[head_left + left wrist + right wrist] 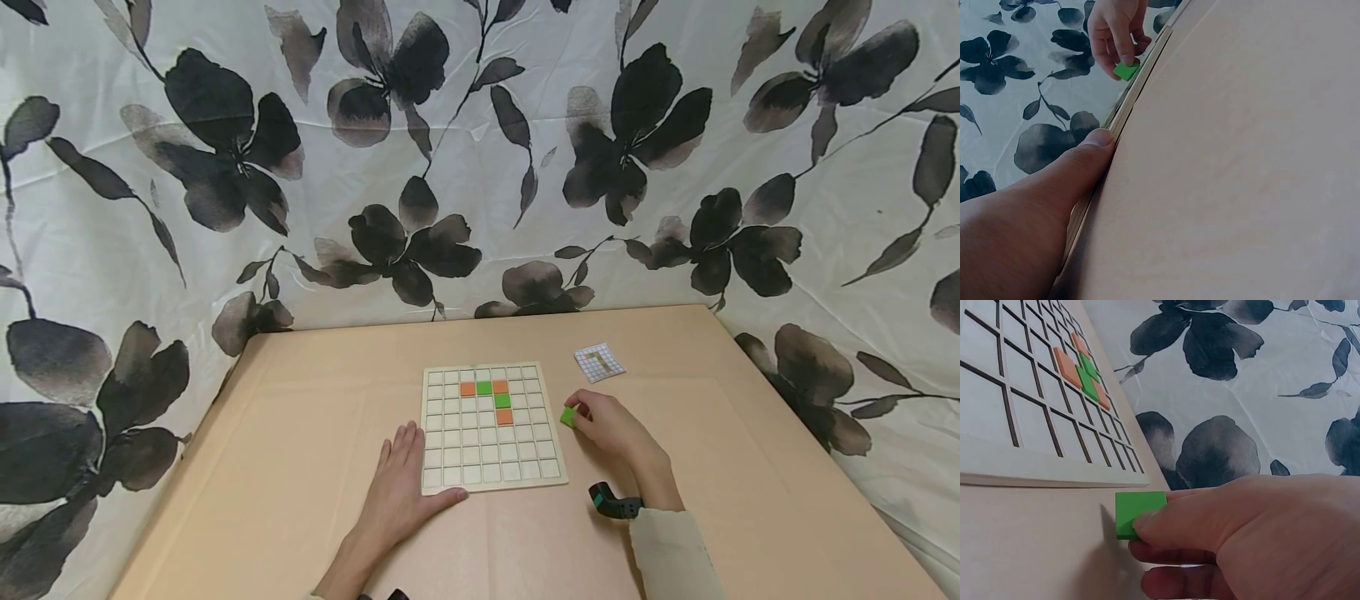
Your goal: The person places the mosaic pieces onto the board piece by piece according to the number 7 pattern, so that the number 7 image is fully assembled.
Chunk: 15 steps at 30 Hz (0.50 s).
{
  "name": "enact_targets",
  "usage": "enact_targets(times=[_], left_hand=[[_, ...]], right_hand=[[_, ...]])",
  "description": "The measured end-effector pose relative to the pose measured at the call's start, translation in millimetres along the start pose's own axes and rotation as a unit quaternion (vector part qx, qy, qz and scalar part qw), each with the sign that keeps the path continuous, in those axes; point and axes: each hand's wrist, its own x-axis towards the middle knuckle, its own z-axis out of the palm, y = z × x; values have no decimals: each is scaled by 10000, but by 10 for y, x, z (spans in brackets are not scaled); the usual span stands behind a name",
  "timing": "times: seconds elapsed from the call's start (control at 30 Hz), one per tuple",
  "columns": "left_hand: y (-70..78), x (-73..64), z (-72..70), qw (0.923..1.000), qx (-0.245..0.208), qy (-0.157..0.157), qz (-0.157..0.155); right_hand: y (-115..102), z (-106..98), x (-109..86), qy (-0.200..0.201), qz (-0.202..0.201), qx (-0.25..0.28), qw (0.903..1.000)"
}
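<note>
A square grid board lies on the table, with several orange and green square tiles set in its upper middle cells, among them a green tile and an orange tile. My left hand rests at the board's lower left corner, fingers straight along the left edge and thumb at the near edge. Just off the board's right side, my right hand pinches a green square tile between thumb and fingers. In the right wrist view this tile is above the table, apart from the board.
A small printed card with a coloured grid pattern lies beyond my right hand. The wooden table is backed by a white floral cloth. A dark band is worn on my right wrist.
</note>
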Motion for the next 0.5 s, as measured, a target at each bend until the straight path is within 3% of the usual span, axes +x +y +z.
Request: enact_targets(times=[0.5], left_hand=[[-17,4,21,10000,6,-35,-21]], right_hand=[[-108,79,34,161,-254,118,9995]])
